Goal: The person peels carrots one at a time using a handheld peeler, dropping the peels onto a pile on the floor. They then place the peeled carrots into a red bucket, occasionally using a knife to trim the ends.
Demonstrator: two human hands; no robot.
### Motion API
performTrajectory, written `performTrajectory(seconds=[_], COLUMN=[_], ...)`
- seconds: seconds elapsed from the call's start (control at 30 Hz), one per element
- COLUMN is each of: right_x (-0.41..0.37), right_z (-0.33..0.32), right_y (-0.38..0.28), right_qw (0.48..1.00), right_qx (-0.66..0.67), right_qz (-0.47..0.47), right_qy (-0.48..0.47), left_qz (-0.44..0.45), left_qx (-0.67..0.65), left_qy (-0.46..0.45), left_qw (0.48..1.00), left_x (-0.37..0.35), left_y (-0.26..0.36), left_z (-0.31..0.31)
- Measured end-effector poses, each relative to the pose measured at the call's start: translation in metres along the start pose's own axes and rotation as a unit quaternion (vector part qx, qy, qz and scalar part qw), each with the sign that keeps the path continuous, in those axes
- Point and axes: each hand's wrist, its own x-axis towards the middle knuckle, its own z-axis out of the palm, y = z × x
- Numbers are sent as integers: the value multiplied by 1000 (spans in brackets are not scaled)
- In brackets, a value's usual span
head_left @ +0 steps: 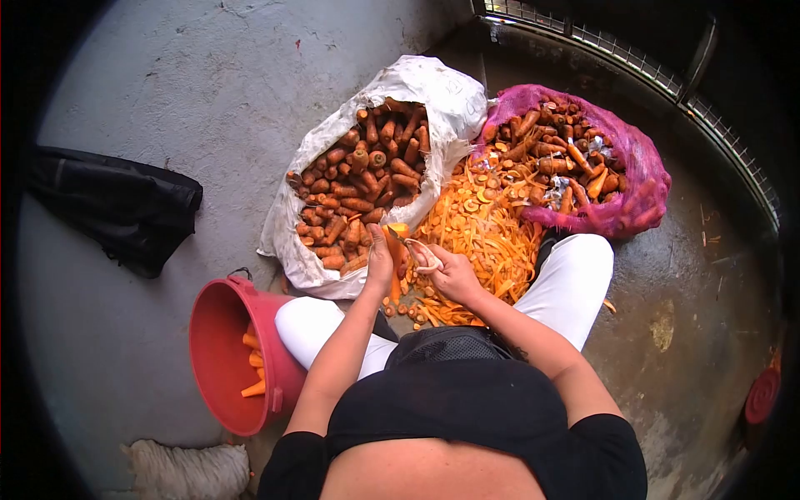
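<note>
Upright in front of me, a peeled carrot (396, 271) is gripped by my left hand (381, 260), fingers wrapped round its side. My right hand (451, 275) is closed on a small blade (395, 234) with a pale, cloth-like wrapping (423, 256) at its handle. The blade lies against the carrot's upper part. Beneath and beyond both hands spreads a heap of orange carrot peelings (487, 242) with cut ends among them. Just past my left hand, a white sack (442, 92) lies open, full of unpeeled carrots (367, 167).
A pink mesh sack (642, 187) of carrots and scraps lies behind the peelings. Beside my left knee, a tilted red bucket (218, 367) holds several peeled carrots (255, 367). Black cloth (117, 200) lies at the left, a whitish sack (187, 471) below. Wire mesh (633, 60) borders the far right.
</note>
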Motion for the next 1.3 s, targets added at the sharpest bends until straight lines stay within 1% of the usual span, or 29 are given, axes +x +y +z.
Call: performTrajectory(seconds=[0.07, 0.13, 0.23, 0.3, 0.33, 0.37, 0.4, 0.43, 0.47, 0.5, 0.53, 0.57, 0.63, 0.73, 0.77, 0.83, 0.87, 0.93, 0.97, 1.0, 1.03, 1.07, 1.13, 1.17, 1.23, 1.3], right_x=[1, 3, 4, 13, 17, 22, 25, 28, 29, 28, 25, 22, 17, 19, 22, 27, 28, 29, 29, 28, 27, 27, 28, 28, 27, 28], right_z=[0, 1, 3, 11, -1, -7, -10, -8, -3, -4, -7, -10, -19, -19, -15, -4, -4, -6, -4, -2, 1, 5, 10, 9, 1, -6], right_y=[-1, -1, 3, 40, 56, 92, 98, 103, 109, 96, 81, 63, 28, 32, 44, 77, 89, 99, 104, 110, 116, 122, 130, 135, 122, 118], right_qw=[1000, 1000, 999, 991, 989, 971, 970, 963, 971, 962, 943, 914, 858, 881, 917, 967, 966, 960, 964, 969, 972, 977, 985, 980, 966, 952], right_qx=[-5, -9, -17, 34, -18, -55, -124, -192, -69, 53, 145, 230, 340, 305, 238, 102, 72, 12, 4, -3, -11, 2, 26, 10, -24, -72], right_qz=[2, 5, -25, -43, 122, 226, 200, 173, 220, 264, 297, 333, 386, 361, 318, 225, 243, 279, 264, 249, 233, 212, 169, 198, 259, 297], right_qy=[-2, -6, 24, 118, 79, 50, 66, 80, 65, 48, 30, 16, -14, 13, 30, 64, 45, 9, 6, 3, -1, 6, 20, 15, 6, 0], left_qz=[-3, 2, -13, -36, -46, -56, -72, -89, -107, -126, -127, -143, -177, -167, -163, -100, -68, -14, 13, -52, -116, -178, -170, -167, -169, -173], left_qx=[7, 3, -13, -39, -58, -75, -89, -108, -129, -151, -190, -212, -256, -255, -254, -113, -40, 39, 78, 0, -78, -156, -178, -189, -206, -219], left_qy=[11, 0, -14, -37, -58, -79, -103, -101, -100, -101, -113, -108, -96, -104, -105, -22, 20, 64, 86, 40, -7, -53, -112, -142, -133, -124], left_qw=[1000, 1000, 1000, 998, 996, 993, 988, 985, 981, 975, 967, 961, 945, 947, 947, 988, 997, 997, 993, 998, 990, 970, 963, 957, 955, 952], left_x=[-5, -4, -4, -10, -12, -13, -17, -16, -14, -10, -1, 4, 10, 7, 5, 1, 0, 3, 5, 7, 11, 13, 14, 15, 22, 26], left_y=[5, 3, 6, 6, 8, 12, 20, 22, 22, 21, 11, 7, 2, 0, 0, -2, -3, -11, -13, -11, -7, -4, -8, -11, -21, -25], left_z=[2, 1, 3, 4, 2, 0, -1, -5, -9, -12, -20, -23, -28, -24, -22, -13, -9, -6, -6, -12, -21, -28, -34, -35, -36, -38])
